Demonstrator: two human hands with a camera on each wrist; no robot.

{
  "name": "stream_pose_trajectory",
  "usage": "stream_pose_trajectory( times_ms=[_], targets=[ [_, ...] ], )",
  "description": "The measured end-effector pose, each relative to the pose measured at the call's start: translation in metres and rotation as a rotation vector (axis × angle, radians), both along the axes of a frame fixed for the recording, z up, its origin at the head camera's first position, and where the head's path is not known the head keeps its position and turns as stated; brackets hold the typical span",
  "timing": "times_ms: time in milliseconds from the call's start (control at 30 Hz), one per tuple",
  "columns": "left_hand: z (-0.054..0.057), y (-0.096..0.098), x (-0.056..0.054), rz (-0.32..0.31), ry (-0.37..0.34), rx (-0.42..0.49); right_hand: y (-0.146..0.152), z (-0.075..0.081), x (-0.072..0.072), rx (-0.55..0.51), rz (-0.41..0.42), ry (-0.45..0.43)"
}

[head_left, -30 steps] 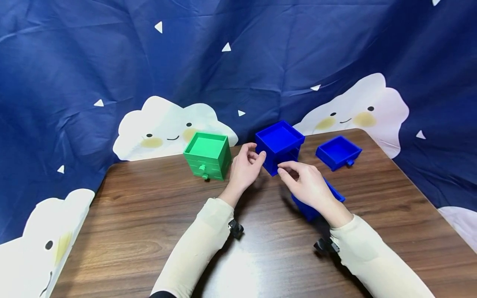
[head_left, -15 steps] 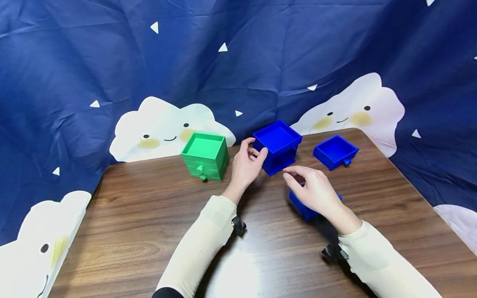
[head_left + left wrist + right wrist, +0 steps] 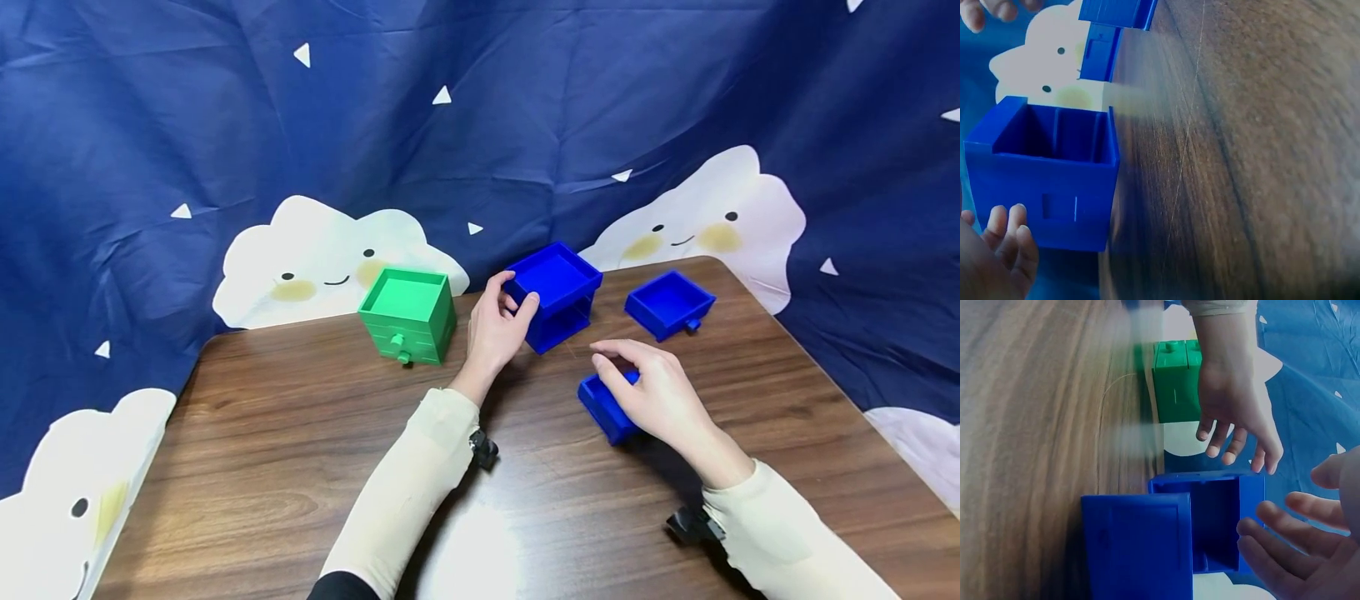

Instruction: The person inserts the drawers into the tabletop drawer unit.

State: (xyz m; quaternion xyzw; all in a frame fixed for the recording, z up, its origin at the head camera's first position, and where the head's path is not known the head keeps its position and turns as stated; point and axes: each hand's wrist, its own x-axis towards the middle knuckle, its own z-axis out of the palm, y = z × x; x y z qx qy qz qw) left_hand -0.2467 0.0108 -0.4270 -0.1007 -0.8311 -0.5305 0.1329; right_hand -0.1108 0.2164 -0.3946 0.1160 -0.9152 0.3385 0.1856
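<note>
One broad blue curtain [image 3: 510,100] patterned with white clouds hangs behind a wooden table [image 3: 315,467]. On the table, toward its back edge, a blue cabinet [image 3: 555,287] stands upright with its front open, and a green cabinet [image 3: 408,317] stands to its left, drawers in place. The right hand [image 3: 660,387], loosely curved and holding nothing, hovers over a near blue drawer [image 3: 602,412]. The left hand [image 3: 498,329] is beside the blue cabinet's left side, fingers relaxed and half spread (whether they touch it, I cannot tell). A far blue drawer [image 3: 667,302] lies right of the cabinet, its small knob [image 3: 693,325] facing the person. This looks like the stage of refitting drawers; the next move probably calls for pinching the near drawer's wall while the left hand steadies the cabinet.
</note>
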Motion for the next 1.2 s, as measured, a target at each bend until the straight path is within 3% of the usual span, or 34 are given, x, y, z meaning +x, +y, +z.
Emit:
stream_pose_trajectory(
  times_ms=[567, 1200],
  targets=[
    [0.000, 0.002, -0.009, -0.020, 0.002, -0.036, 0.018, -0.007, 0.017, -0.014, -0.053, 0.076],
    [-0.005, 0.006, -0.010, -0.050, -0.060, 0.027, 0.039, -0.018, 0.034, -0.022, -0.110, 0.102]
  ],
)
